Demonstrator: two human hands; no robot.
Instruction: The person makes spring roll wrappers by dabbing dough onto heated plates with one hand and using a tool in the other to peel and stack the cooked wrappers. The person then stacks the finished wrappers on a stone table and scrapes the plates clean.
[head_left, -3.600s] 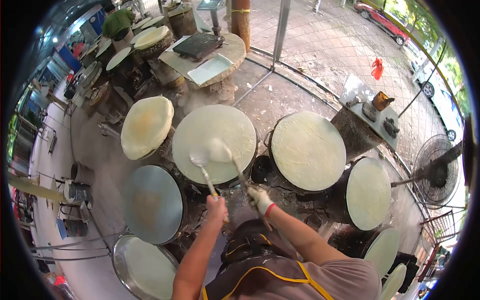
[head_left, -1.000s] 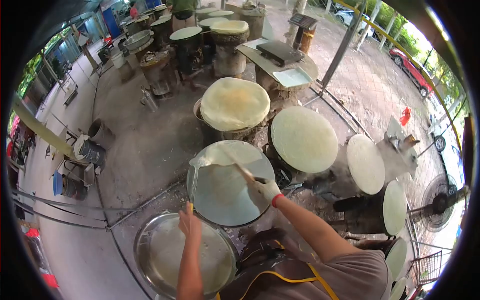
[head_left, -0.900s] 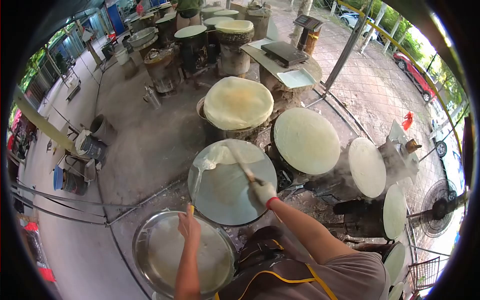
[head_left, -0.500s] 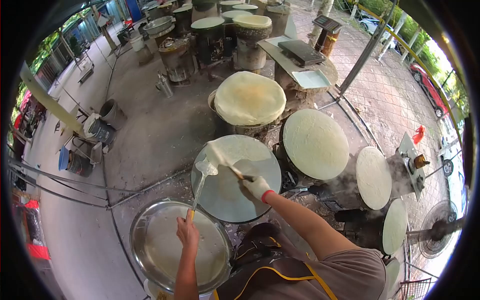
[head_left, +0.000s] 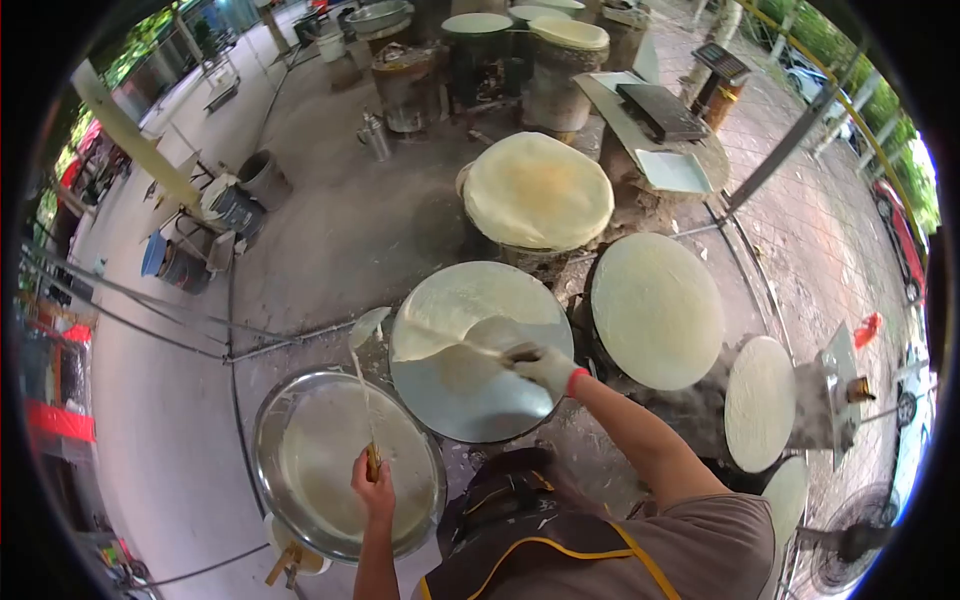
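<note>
A round metal griddle lies in front of me, its far half coated with pale batter. My right hand, in a white glove with a red cuff, grips a thin spreader stick laid across the batter. My left hand holds a long-handled ladle by its yellow grip, the bowl raised beside the griddle's left edge. Below the ladle sits a wide steel basin of batter.
A stack of cooked sheets stands beyond the griddle. More batter-covered griddles curve away to the right, one steaming. A scale and a tray rest on a stone table. Buckets stand at left, a fan at lower right.
The ladle has swung off the griddle to its left, over the basin side. My right hand has drawn the spreader across, widening the batter over the griddle's far half.
</note>
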